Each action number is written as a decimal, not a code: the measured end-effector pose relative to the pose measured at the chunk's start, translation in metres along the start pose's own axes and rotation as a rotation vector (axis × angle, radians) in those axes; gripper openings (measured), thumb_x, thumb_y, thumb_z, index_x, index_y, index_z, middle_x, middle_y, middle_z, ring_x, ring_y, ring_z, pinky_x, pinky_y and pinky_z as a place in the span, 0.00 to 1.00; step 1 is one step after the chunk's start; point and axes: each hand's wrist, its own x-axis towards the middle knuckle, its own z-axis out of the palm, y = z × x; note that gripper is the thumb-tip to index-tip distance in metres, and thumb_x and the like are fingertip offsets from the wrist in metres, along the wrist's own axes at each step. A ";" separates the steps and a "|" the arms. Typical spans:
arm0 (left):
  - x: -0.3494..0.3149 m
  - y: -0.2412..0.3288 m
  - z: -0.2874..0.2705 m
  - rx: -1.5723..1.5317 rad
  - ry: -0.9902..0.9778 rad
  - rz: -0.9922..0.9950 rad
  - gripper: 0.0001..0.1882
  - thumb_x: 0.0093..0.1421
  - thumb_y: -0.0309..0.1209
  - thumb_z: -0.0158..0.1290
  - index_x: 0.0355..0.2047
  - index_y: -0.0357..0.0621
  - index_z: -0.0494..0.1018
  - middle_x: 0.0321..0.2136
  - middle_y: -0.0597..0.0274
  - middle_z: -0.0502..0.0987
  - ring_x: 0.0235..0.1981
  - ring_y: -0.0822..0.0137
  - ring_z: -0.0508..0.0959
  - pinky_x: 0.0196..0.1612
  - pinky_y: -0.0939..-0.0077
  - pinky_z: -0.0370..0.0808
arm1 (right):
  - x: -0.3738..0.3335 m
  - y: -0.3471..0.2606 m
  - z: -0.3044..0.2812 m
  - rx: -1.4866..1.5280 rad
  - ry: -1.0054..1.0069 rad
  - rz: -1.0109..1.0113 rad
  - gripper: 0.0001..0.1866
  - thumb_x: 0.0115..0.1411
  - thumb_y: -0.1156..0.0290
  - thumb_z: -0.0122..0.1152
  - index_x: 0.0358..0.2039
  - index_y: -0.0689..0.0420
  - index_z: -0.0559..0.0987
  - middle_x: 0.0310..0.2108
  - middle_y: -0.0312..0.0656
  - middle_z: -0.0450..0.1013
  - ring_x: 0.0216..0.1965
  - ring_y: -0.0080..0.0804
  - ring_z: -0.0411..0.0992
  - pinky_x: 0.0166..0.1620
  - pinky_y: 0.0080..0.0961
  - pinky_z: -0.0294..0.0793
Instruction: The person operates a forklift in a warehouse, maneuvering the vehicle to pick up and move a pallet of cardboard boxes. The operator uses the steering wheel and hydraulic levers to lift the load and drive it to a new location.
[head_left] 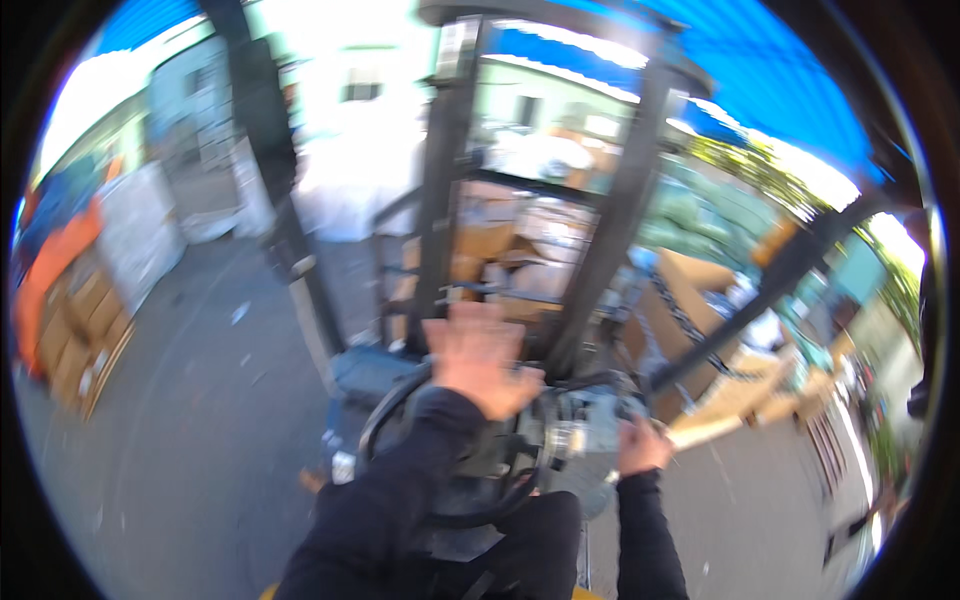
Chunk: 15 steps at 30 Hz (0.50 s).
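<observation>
I sit at the controls of a forklift. My left hand (478,365) lies over the far part of the black steering wheel (372,425), palm down. Its fingers are stretched out and spread, smeared a little by motion. To the right of the wheel, my right hand (643,445) is closed around a control lever (627,408) beside the dashboard (590,418); most of the grip is hidden by the fingers. Ahead stands the dark mast (443,190), and cardboard boxes (485,250) show between its uprights.
Large open cartons (690,320) stand close on the right, with green sacks (700,215) piled behind. On the left are stacked boxes (90,310) on a pallet under an orange cover (55,285). Grey pavement (230,400) spreads on the left. Dark cab posts (265,130) frame the view.
</observation>
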 end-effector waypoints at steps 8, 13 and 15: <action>-0.121 0.081 0.023 -0.458 -0.309 0.176 0.36 0.47 0.43 0.65 0.57 0.46 0.76 0.74 0.41 0.51 0.77 0.39 0.44 0.71 0.26 0.38 | 0.019 0.037 0.006 0.014 0.026 -0.118 0.18 0.68 0.58 0.59 0.51 0.54 0.83 0.44 0.51 0.82 0.45 0.52 0.78 0.48 0.46 0.77; -0.196 0.034 -0.019 -0.360 -0.377 0.143 0.38 0.43 0.51 0.67 0.58 0.63 0.77 0.76 0.51 0.47 0.77 0.41 0.40 0.68 0.18 0.35 | 0.017 0.001 -0.030 -0.049 0.065 -0.174 0.20 0.68 0.53 0.58 0.46 0.56 0.86 0.42 0.48 0.83 0.42 0.49 0.80 0.47 0.40 0.78; -0.208 0.016 -0.038 -0.359 -0.285 0.113 0.33 0.46 0.47 0.66 0.54 0.53 0.79 0.73 0.43 0.54 0.76 0.38 0.44 0.70 0.22 0.36 | 0.022 -0.005 -0.041 -0.024 0.046 -0.169 0.20 0.69 0.53 0.58 0.46 0.55 0.86 0.42 0.48 0.83 0.42 0.49 0.80 0.47 0.40 0.78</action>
